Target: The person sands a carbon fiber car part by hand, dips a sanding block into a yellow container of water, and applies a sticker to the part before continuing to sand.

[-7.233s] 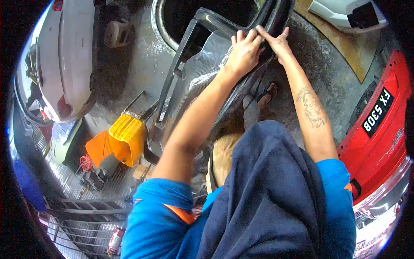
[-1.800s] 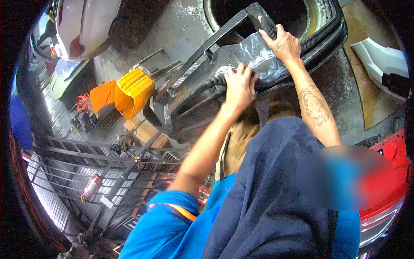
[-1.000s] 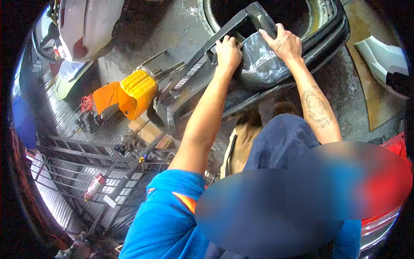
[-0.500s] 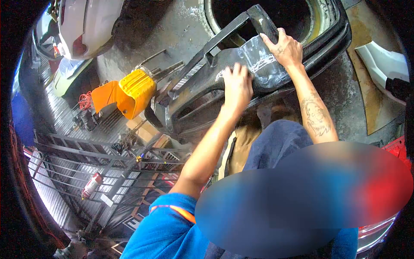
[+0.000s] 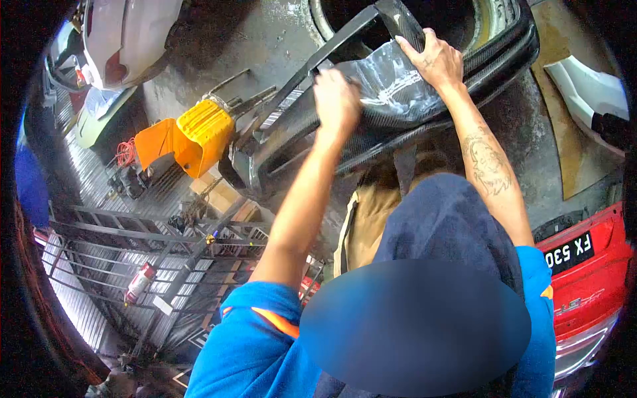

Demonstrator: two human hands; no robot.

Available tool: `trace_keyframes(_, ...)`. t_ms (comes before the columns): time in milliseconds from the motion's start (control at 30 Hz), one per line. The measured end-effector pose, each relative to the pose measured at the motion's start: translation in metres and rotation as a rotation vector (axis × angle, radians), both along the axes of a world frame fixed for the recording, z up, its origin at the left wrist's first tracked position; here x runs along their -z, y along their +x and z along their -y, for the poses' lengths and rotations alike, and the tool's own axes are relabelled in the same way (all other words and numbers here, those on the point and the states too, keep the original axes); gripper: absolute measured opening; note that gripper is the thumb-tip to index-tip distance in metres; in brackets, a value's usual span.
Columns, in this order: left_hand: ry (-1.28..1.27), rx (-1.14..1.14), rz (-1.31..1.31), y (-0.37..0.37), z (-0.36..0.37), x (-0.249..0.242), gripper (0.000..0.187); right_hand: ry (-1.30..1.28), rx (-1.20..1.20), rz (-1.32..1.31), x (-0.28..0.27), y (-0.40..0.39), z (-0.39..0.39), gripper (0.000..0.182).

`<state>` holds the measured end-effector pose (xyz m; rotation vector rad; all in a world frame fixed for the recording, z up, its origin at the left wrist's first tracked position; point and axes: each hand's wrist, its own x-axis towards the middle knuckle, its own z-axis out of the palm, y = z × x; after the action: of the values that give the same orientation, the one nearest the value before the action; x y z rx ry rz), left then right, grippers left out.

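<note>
A black carbon-fibre car bumper [image 5: 385, 136] lies across the upper middle, with whitish smears and scribbled marks on its curved panel [image 5: 391, 79]. My right hand [image 5: 438, 63] grips the raised edge of this panel, thumb on the near face and fingers over the far side. On the panel's left part, beside the bumper's opening, is my left hand [image 5: 336, 99]. Its fingers are curled in and blurred by motion; anything under them is hidden.
Behind the bumper lies a large tyre [image 5: 322, 20]. To the left are a yellow plastic piece [image 5: 206, 129], a metal rack [image 5: 152, 232] and a white car body part [image 5: 129, 40]. A red car panel with a number plate [image 5: 567, 251] is at lower right, a white panel [image 5: 590, 86] above it.
My left hand has slid leftward and away from me across the panel, from the white marks toward the opening. My right hand keeps its hold. The whole view has shifted slightly.
</note>
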<state>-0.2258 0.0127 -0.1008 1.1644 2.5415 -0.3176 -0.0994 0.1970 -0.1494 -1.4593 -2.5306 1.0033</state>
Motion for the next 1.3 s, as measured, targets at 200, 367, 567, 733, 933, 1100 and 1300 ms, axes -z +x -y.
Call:
trace_keyframes(200, 0.253, 0.022, 0.239, 0.103, 0.004, -0.032, 0.034, 0.018, 0.004, -0.019, 0.003, 0.004, 0.004, 0.077)
trace_keyframes(367, 0.343, -0.125, -0.04, 0.024, 0.022, 0.004, 0.031, -0.008, -0.021, 0.025, -0.001, 0.003, 0.0, 0.079)
trace_keyframes(567, 0.372, -0.006, 0.215, 0.089, 0.009, -0.024, 0.022, -0.016, -0.008, 0.054, -0.007, -0.001, 0.001, 0.08)
trace_keyframes(733, 0.401, -0.041, -0.379, 0.033, 0.034, 0.008, 0.026, -0.048, -0.007, 0.068, -0.01, -0.002, 0.0, 0.079)
trace_keyframes(933, 0.527, 0.023, 0.161, 0.071, 0.028, -0.017, 0.021, -0.015, -0.023, 0.082, -0.006, 0.001, -0.001, 0.081)
trace_keyframes(1100, 0.525, -0.145, -0.363, 0.053, 0.039, 0.001, 0.024, -0.015, -0.008, 0.115, -0.007, -0.003, 0.001, 0.082)
trace_keyframes(1300, 0.417, 0.086, 0.114, 0.074, 0.046, -0.004, 0.031, -0.014, -0.019, 0.111, -0.004, -0.003, 0.0, 0.083)
